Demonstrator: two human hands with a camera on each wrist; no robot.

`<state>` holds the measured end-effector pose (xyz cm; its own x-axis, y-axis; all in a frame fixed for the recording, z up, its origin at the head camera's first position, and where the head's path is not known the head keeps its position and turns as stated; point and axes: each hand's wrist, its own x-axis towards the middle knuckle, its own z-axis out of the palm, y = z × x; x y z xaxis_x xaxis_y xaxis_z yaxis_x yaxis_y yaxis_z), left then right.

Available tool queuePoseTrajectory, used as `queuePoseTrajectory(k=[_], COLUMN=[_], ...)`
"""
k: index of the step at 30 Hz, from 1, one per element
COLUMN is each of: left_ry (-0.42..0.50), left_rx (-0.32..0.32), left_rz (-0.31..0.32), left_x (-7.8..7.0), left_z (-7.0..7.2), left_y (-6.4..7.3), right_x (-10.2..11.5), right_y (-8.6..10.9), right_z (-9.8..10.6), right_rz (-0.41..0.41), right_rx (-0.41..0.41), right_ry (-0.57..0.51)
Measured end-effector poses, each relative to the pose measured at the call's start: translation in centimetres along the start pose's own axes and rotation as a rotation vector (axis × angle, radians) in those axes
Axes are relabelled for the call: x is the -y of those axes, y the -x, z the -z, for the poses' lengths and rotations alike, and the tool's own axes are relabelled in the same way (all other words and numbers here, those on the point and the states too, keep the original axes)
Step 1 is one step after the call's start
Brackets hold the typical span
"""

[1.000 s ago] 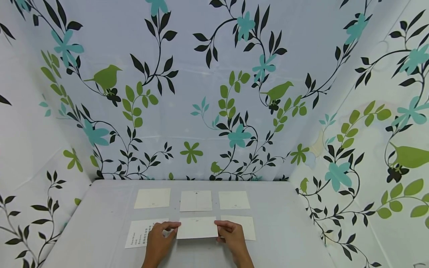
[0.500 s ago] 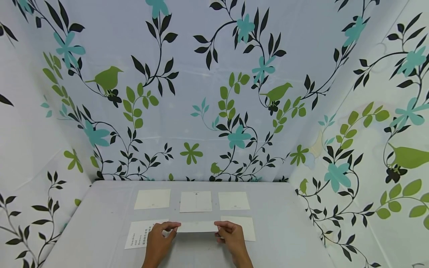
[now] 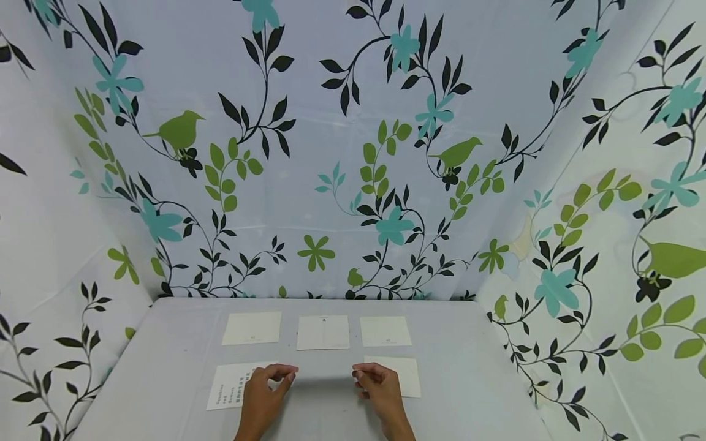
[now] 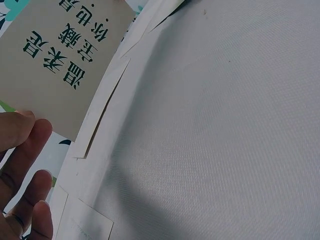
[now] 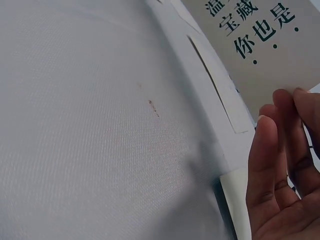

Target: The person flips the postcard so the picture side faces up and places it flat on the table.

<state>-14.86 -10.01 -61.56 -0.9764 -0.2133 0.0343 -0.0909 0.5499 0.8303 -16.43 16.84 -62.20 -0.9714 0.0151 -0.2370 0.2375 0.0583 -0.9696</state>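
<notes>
A card (image 4: pixel 30 85) printed with dark Chinese characters is held up between the two hands. Its printed side shows in both wrist views; in the head view it is turned edge-on and barely visible. My left hand (image 3: pixel 263 395) pinches one end between thumb and forefinger. At the opposite end, my right hand (image 3: pixel 383 393) pinches it the same way. Beneath my left hand lies a card with printed lines (image 3: pixel 227 386), partly covered by the fingers. A cream card (image 3: pixel 408 375) lies beside my right hand, overlapped by it in the head view.
Farther back on the white table (image 3: pixel 458 373) lie a left card (image 3: pixel 252 328), a middle card (image 3: pixel 323 332) and a right card (image 3: pixel 386 331) in a row. A patterned curtain (image 3: pixel 342 153) with leaves, birds and flowers encloses the table at the back and sides.
The held card has tilted from showing its pale face, to a narrow strip, to edge-on in the head view. Both hands stay in nearly the same place, still pinching it.
</notes>
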Motion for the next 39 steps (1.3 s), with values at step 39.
queuePoseTrajectory(k=[39], left_ry=[0.008], left_rx=[-0.021], left_rz=[0.035], left_x=[-0.17], left_z=[-0.25], left_y=[-0.17], right_x=[0.11], right_y=[-0.28], right_z=[-0.17], right_rz=[-0.027], right_rx=[-0.072], right_ry=[0.060])
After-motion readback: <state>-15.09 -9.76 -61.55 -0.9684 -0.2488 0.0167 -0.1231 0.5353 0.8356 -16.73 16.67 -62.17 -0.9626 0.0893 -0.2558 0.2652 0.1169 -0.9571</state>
